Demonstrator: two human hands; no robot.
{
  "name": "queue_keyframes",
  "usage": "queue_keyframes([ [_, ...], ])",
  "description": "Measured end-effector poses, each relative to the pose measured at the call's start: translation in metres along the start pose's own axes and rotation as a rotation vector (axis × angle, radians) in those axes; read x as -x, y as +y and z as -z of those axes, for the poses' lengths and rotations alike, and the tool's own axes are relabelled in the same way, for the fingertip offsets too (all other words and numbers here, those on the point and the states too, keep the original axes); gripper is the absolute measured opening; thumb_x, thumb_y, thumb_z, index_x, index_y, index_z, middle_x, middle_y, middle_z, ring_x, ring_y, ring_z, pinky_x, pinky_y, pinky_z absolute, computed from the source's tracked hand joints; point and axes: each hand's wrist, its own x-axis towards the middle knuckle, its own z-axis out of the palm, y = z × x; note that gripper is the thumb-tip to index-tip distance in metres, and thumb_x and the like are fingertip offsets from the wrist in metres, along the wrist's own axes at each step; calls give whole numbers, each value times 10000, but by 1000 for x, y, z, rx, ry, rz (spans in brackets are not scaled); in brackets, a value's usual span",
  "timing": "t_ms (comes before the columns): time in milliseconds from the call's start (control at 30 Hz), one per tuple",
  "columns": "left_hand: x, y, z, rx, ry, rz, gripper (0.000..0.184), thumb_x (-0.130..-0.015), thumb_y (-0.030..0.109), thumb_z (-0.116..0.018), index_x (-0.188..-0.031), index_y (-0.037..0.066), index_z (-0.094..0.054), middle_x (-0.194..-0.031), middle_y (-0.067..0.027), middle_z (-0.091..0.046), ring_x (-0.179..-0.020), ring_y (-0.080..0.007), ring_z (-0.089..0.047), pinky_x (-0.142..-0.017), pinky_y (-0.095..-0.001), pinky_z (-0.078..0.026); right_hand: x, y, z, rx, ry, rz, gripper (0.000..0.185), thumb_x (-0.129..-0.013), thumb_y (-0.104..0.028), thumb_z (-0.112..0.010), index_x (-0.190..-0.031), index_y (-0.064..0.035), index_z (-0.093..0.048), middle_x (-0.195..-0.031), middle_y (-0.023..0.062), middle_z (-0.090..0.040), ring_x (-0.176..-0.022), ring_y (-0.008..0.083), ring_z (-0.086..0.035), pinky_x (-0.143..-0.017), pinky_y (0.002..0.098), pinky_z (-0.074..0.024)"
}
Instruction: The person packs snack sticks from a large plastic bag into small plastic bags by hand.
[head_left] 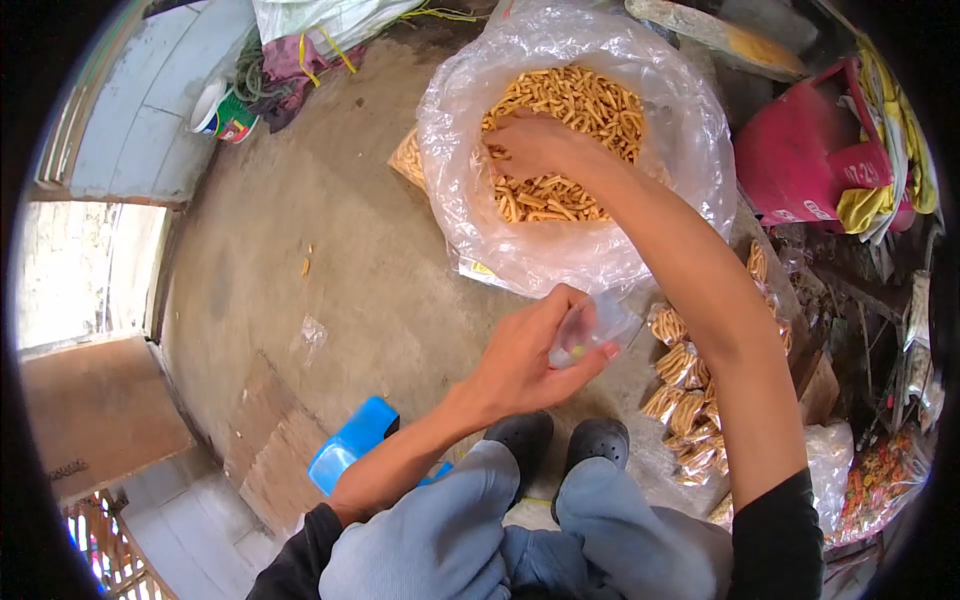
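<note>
A large clear plastic bag (450,170) stands with its mouth wide, holding a heap of golden-brown snack sticks (580,100). My right hand (535,145) reaches into it at the heap's left side. Its thumb and fingers look apart among the sticks, and the fingertips are partly hidden. Just below the bag's near rim, my left hand (540,345) is closed around a small clear plastic bag (600,325), spreading its mouth. Something small and yellowish-green shows low on this bag.
Several filled snack packets (685,400) lie on the floor at right. A magenta bin (810,150) stands beyond them, cloths over its edge. A blue plastic stool (350,445) is under my left forearm. A white-and-green bucket (225,112) sits by the wall, and wooden boards (290,440) lie at lower left.
</note>
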Motion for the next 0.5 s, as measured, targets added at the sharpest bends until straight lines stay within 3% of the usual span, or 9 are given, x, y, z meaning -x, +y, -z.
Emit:
queue_keyframes([
  [67, 0, 3, -2, -41, 0, -34, 320, -798, 170, -727, -954, 45, -478, -742, -89, -563, -611, -232, -536, -540, -349, -426, 5, -2, -8, 100, 61, 83, 405, -837, -276, -570, -1219, -142, -596, -1202, 151, -590, -1164, 338, -535, -942, 438, -464],
  [200, 0, 11, -6, -6, -28, -50, 317, -799, 169, -726, -953, 45, -478, -743, -89, -564, -611, -231, -537, -542, -349, -425, 20, -12, -1, 19, -86, 62, 420, -828, -295, -609, -1212, -125, -601, -1152, 150, -619, -1063, 338, -599, -878, 438, -494],
  [267, 2, 16, -7, -23, -31, -32, 299, -802, 153, -741, -932, 49, -493, -742, -43, -550, -633, -131, -522, -571, -277, -431, 32, -16, 6, 29, -158, 88, 389, -806, -288, -651, -1150, -106, -639, -1057, 144, -659, -958, 334, -643, -799, 447, -519],
  [500, 10, 18, -10, -39, -2, -115, 305, -803, 170, -745, -930, 49, -496, -736, -55, -552, -612, -145, -525, -555, -289, -431, 81, -6, 23, 73, -267, -36, 280, -773, -250, -687, -1004, -91, -691, -893, 147, -684, -880, 323, -662, -721, 458, -525],
])
